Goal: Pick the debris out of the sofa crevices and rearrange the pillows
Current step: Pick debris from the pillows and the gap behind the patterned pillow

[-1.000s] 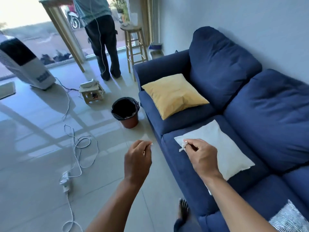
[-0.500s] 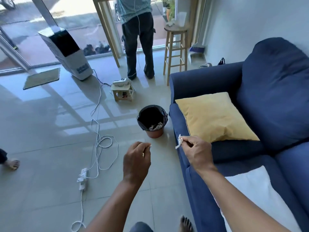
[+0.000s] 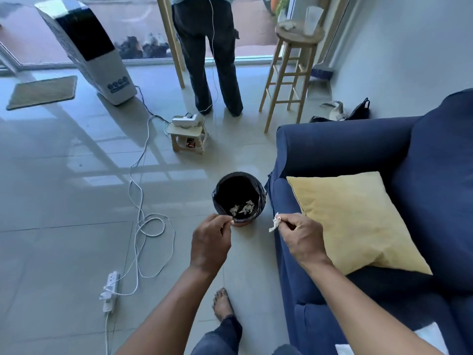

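My right hand [image 3: 299,235] pinches a small white scrap of debris [image 3: 275,223] just off the front edge of the blue sofa [image 3: 332,155]. My left hand [image 3: 211,242] is closed with thumb and finger pinched on a tiny pale bit I can barely make out, right at the near rim of the bin. The bin [image 3: 239,198] has a black liner and holds several white scraps. A yellow pillow [image 3: 355,219] lies on the sofa seat by the armrest. A corner of a white pillow [image 3: 430,336] shows at the bottom right.
A person [image 3: 207,55] stands by the glass door. Close by are a tall wooden stool [image 3: 289,73], a small low stool [image 3: 189,137], an air cooler [image 3: 87,47], a white cable with a power strip [image 3: 110,290], a doormat [image 3: 43,92] and bags [image 3: 345,111] near the wall.
The view has swung left and closer to the bin. Both hands have moved with their pinched bits from over the sofa seat to beside the bin.
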Demonstrator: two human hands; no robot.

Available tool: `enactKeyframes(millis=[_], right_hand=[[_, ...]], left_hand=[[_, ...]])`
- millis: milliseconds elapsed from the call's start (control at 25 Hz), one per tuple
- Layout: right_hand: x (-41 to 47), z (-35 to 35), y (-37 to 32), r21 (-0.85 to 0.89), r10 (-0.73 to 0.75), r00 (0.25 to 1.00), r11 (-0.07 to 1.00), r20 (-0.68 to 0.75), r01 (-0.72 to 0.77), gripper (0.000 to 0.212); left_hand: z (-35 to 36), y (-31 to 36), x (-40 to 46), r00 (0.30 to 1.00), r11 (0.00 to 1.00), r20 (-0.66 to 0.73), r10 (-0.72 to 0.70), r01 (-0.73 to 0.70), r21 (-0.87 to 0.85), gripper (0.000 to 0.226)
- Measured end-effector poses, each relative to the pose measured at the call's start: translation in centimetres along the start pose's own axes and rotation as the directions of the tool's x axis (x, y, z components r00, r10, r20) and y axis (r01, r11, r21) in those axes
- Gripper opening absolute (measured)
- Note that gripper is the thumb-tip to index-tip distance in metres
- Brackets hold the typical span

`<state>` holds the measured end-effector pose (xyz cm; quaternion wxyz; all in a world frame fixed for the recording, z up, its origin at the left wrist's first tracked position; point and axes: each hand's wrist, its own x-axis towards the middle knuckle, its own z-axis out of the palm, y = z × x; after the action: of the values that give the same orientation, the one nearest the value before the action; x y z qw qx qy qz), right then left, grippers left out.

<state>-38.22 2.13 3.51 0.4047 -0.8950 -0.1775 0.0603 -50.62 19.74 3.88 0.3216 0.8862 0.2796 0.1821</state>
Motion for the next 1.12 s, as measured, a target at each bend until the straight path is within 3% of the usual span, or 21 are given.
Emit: enactKeyframes(millis=[280,760,960,1120], right_hand=[[9.7,5.3,-0.1,-0.005,0.098,0.995,0.995,-0.008,-0.098,0.012],[28.3,20.0,9.9,-0.12,0.261,0.941,0.964,0.216,-0.239,0.014],[32.8,30.3,17.6,-0.249,0.379,0.867,0.918,0.322,-0.309,0.019],[33.8,36.0,22.5,-0.373,0.573,0.711,0.815,0.408,-0.443,0.029]], left_hand=[[2.7,-3.4,11.2,0.994,0.998,0.095,-0.051,0.048,0.033,0.011],[16.6,-11.9,23.3,0.939,0.952,0.167,-0.301,0.286,0.107,0.012],[25.2,-19.0,25.7,0.907,0.928,0.203,-0.37,0.349,0.132,0.014],[30.4,-24.1,27.1,0.884,0.915,0.243,-0.399,0.369,0.163,0.014]])
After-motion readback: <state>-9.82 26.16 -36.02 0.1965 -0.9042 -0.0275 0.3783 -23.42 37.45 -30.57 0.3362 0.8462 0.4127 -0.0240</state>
